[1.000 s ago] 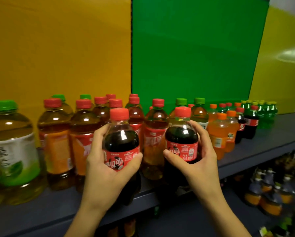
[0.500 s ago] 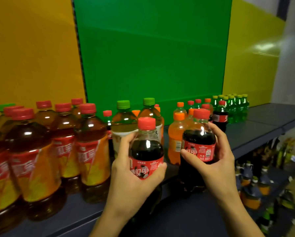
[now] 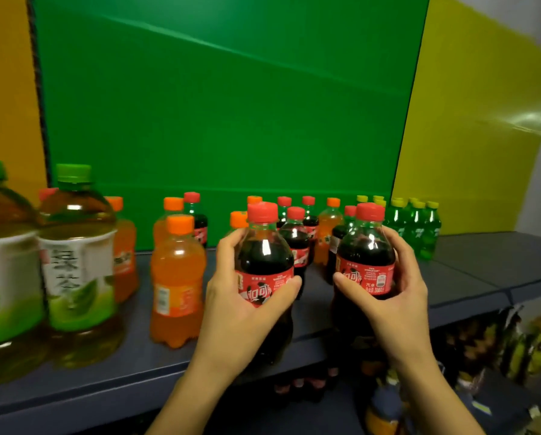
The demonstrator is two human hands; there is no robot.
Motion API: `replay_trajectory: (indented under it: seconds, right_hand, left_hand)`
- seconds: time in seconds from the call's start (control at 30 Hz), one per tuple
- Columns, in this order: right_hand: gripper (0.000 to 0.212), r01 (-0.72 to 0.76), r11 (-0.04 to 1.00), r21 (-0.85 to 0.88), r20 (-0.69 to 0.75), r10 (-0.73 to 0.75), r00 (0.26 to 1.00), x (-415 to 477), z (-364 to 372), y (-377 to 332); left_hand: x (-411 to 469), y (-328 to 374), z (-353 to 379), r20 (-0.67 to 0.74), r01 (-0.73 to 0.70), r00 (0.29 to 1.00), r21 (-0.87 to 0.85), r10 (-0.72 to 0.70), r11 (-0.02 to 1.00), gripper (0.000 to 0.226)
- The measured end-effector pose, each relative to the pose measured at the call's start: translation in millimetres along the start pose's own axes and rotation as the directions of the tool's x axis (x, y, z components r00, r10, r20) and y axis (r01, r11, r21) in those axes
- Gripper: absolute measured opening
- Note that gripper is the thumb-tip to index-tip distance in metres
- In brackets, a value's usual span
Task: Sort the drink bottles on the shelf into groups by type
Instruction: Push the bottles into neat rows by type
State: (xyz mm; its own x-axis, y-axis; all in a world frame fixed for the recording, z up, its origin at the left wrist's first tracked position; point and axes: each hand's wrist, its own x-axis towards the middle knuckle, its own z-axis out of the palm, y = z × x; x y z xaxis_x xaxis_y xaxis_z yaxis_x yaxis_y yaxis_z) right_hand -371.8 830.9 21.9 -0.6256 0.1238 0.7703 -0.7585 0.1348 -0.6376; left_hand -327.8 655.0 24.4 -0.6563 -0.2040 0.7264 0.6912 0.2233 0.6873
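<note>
Two glossy plastic cola bottles (image 3: 264, 262) — in left hand (image 3: 241, 312), right hand (image 3: 399, 298)

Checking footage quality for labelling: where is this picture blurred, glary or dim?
Head view: the green tea bottles at left are smeared; glare streaks the yellow panel; small highlights sit on the left cola bottle and right cola bottle, whose labels read sharp; the lower-shelf goods are dim.
</note>
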Motion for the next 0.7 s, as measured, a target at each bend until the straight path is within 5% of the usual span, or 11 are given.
replay_trajectory:
  seconds: [0.33,0.7]
  right_hand:
    - [0.072,-0.032,0.998,0.051,0.023,0.030,0.999,63,-55,88]
    - [0.066,-0.118,0.993,0.022,0.031,0.117,0.993,88,-59,149]
  left_hand:
    - [28,-48,117,-0.060,0.034,0.998,0.153,-0.025,0.988,0.062]
    - [50,-94,160,-0.090,0.085,0.994,0.326,-0.059,0.942,0.075]
